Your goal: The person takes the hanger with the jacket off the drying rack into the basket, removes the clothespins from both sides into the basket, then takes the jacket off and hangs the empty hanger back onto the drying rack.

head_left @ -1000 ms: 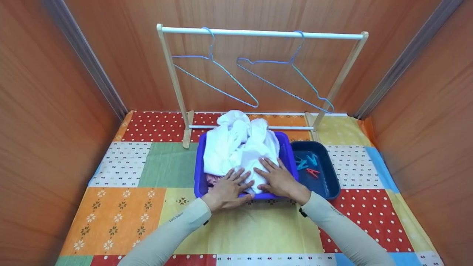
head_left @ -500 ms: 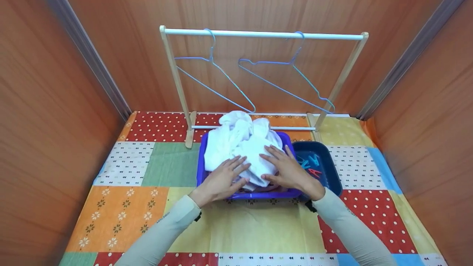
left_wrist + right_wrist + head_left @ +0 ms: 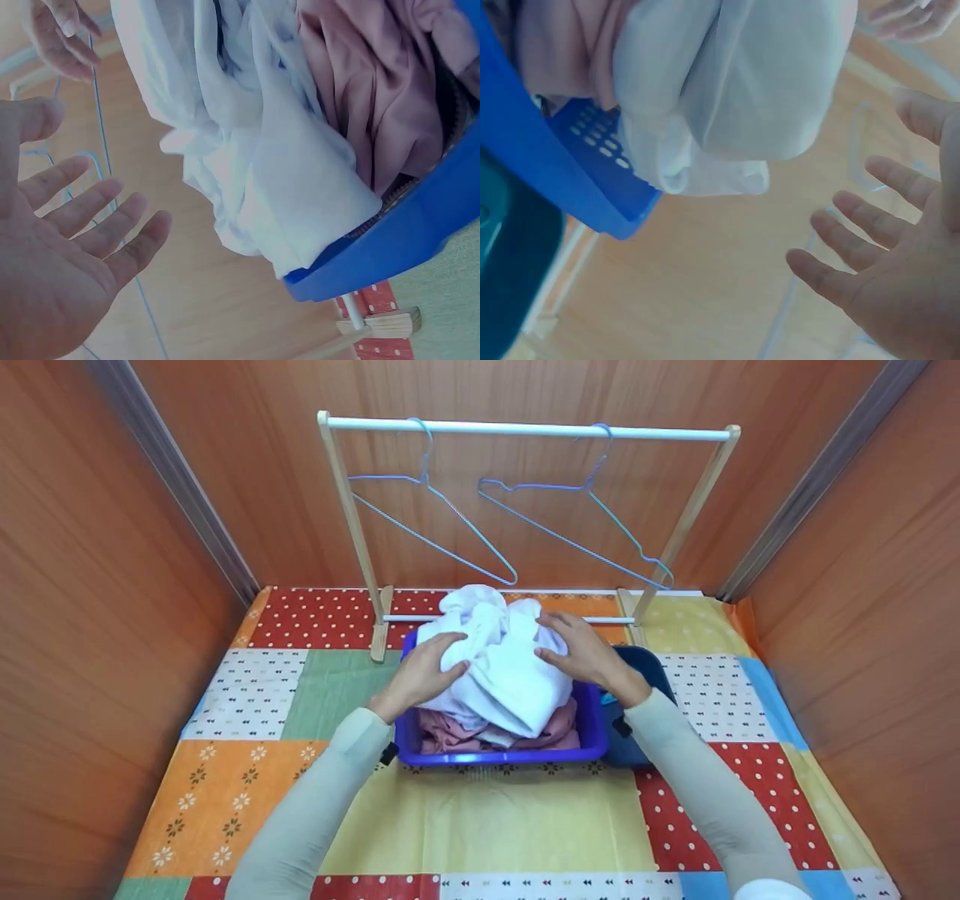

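Observation:
A heap of white cloth [image 3: 510,679] lies crumpled in a purple-blue basket [image 3: 502,759], rising above its rim. Dusty pink cloth [image 3: 450,733] shows under it along the near side. My left hand [image 3: 421,673] hovers at the left of the white heap, fingers spread and palm inward. On the other side my right hand [image 3: 583,654] is held likewise. The left wrist view has a gap between my left fingers [image 3: 112,225] and the white cloth [image 3: 255,142]. Seen from the right wrist, my right fingers [image 3: 855,240] are also apart from it.
Behind the basket stands a rack with a white top rail [image 3: 525,429], carrying a left hanger [image 3: 450,555] and a right hanger [image 3: 551,532]. A dark tray [image 3: 634,742] sits right of the basket, partly behind my right forearm. Patchwork cloth [image 3: 525,825] covers the surface; wooden panels enclose it.
Both hands have left the front of the white heap, moving up and outward to its sides. The white cloth's near edge has shifted back, exposing more pink cloth.

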### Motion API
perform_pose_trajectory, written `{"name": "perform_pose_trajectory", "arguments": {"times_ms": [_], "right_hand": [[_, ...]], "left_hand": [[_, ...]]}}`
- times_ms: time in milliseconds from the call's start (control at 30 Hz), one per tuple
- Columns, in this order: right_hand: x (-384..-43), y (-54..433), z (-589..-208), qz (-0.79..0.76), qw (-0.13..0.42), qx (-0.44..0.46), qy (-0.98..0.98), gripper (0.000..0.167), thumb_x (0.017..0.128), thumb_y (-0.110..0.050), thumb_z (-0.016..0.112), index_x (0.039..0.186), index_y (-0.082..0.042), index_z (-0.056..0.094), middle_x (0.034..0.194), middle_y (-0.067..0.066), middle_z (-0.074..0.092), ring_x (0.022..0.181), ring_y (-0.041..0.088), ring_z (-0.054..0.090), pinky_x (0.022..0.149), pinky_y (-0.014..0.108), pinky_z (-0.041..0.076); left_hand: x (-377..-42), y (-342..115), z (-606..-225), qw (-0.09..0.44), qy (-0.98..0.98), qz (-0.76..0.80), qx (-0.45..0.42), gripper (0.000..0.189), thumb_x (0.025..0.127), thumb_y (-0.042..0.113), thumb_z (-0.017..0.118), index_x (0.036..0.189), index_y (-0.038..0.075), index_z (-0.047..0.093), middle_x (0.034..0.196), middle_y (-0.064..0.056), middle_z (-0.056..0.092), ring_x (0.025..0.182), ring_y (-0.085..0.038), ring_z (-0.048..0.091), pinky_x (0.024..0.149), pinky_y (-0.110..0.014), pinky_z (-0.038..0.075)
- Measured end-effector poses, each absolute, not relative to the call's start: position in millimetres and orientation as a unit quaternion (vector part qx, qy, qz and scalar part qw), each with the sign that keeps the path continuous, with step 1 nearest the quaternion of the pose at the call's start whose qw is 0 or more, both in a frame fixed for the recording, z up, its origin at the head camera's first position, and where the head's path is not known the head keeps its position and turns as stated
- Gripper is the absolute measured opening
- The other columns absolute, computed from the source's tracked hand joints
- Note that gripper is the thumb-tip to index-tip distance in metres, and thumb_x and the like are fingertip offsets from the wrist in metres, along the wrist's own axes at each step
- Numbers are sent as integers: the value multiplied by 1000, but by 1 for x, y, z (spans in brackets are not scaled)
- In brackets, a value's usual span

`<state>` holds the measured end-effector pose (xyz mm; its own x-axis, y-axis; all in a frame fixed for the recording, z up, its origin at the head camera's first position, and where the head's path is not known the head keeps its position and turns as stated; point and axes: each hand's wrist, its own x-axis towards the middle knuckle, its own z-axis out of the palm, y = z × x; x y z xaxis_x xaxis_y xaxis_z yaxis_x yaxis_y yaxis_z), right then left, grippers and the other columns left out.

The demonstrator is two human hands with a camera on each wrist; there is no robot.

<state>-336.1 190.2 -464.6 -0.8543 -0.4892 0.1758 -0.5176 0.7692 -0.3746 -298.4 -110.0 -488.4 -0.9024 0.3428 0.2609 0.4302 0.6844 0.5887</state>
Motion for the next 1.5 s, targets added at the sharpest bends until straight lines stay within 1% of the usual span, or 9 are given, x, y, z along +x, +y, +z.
{"name": "perform_pose_trajectory", "arguments": {"times_ms": [200, 400, 567, 767, 1000, 1100, 1200, 1333, 1500], "right_hand": [[-369, 184, -464, 217, -7, 263, -940, 60, 94, -41, 63, 146, -14, 46, 154, 16, 40, 141, 37, 39, 115, 57, 33], [-395, 187, -461, 216, -29, 244, -945, 63, 94, -41, 63, 148, -15, 43, 156, 14, 38, 139, 36, 42, 112, 55, 38], [-414, 186, -463, 227, -54, 221, -947, 66, 93, -44, 64, 149, -17, 43, 155, 14, 39, 144, 37, 35, 116, 57, 30], [-429, 179, -471, 252, -72, 203, -944, 70, 91, -45, 66, 150, -18, 41, 157, 13, 37, 141, 35, 40, 114, 54, 35], [-438, 162, -486, 239, -78, 203, -946, 69, 90, -42, 69, 148, -18, 42, 154, 15, 40, 143, 36, 36, 117, 54, 30], [-439, 152, -487, 231, -90, 205, -947, 73, 89, -42, 69, 151, -16, 39, 155, 16, 39, 145, 36, 33, 119, 54, 27], [-441, 144, -487, 222, -101, 205, -948, 76, 89, -42, 70, 153, -17, 36, 157, 14, 36, 147, 35, 29, 120, 53, 24], [-443, 135, -490, 225, -115, 208, -945, 76, 89, -39, 70, 154, -22, 34, 161, 11, 31, 149, 33, 26, 121, 51, 22], [-444, 132, -496, 212, -131, 212, -945, 74, 92, -34, 68, 155, -25, 31, 161, 10, 29, 150, 33, 24, 122, 52, 21]], "left_hand": [[-331, -113, -493, 40, -922, -343, -176, 54, 95, 31, 63, 143, 10, 50, 145, -12, 54, 137, -31, 47, 114, -49, 37], [-358, -106, -489, 11, -922, -359, -148, 56, 95, 31, 63, 146, 11, 46, 148, -11, 50, 139, -30, 44, 115, -49, 36], [-376, -102, -488, -5, -924, -363, -120, 59, 95, 30, 63, 147, 12, 43, 149, -11, 48, 140, -30, 43, 116, -50, 35], [-392, -102, -497, -32, -928, -367, -65, 62, 95, 33, 63, 150, 19, 39, 154, -8, 42, 144, -30, 37, 117, -53, 32], [-400, -98, -509, -69, -931, -353, -68, 66, 95, 47, 60, 151, 24, 37, 156, -7, 39, 146, -29, 34, 118, -54, 29], [-403, -94, -512, -81, -930, -351, -71, 69, 93, 53, 59, 152, 24, 37, 157, -7, 38, 146, -30, 33, 118, -55, 28], [-405, -93, -512, -86, -932, -343, -78, 71, 92, 49, 63, 152, 22, 36, 156, -7, 39, 146, -30, 35, 118, -53, 29], [-408, -93, -512, -83, -937, -328, -89, 70, 92, 38, 67, 152, 20, 37, 155, -7, 42, 144, -28, 37, 119, -49, 29], [-412, -93, -516, -70, -949, -288, -105, 53, 94, 24, 66, 143, 16, 50, 142, -11, 53, 134, -28, 49, 114, -46, 38]]}}
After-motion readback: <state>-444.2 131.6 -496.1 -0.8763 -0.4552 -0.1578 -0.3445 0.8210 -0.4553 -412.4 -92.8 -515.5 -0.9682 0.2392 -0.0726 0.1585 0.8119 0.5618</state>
